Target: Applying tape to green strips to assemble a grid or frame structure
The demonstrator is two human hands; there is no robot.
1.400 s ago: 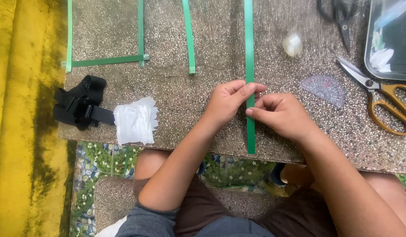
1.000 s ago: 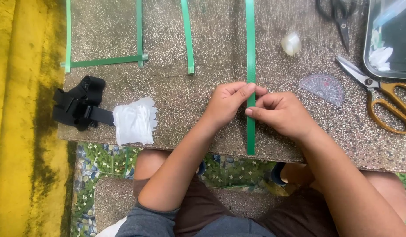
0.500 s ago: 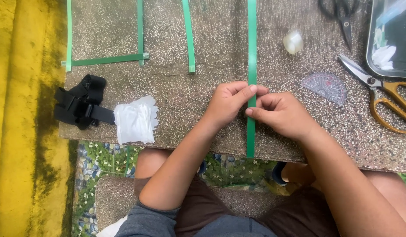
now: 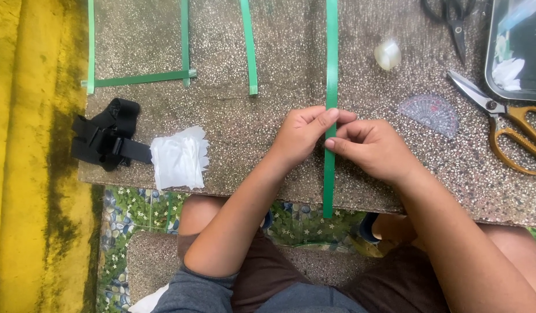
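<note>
While both hands meet over the long green strip, the weak point from the head view looks to be the grip itself. The left hand pinches the strip from its left side, thumb laid across the band, and the right hand pinches it from the right, fingertips touching the band's edge just below. The strip runs straight up the table and its near end hangs past the table edge over the person's lap. To my eye, that free end could swing or twist if either pinch loosens, and the band would slide out of line. A crease made here could also come out crooked if the two hands pull unevenly. The yellow-handled scissors lie open near the right forearm, and a careless sweep of that arm could knock them.

The speckled stone table is rough and gritty, so the band will not glide on it. A shorter green strip and a green strip frame lie well to the left. A black strap touches a white plastic bag near the edge. A clear protractor and a small white lump lie to the right, with black scissors and a dark tray beyond. A yellow wall borders the left; a flowered floor shows below.
</note>
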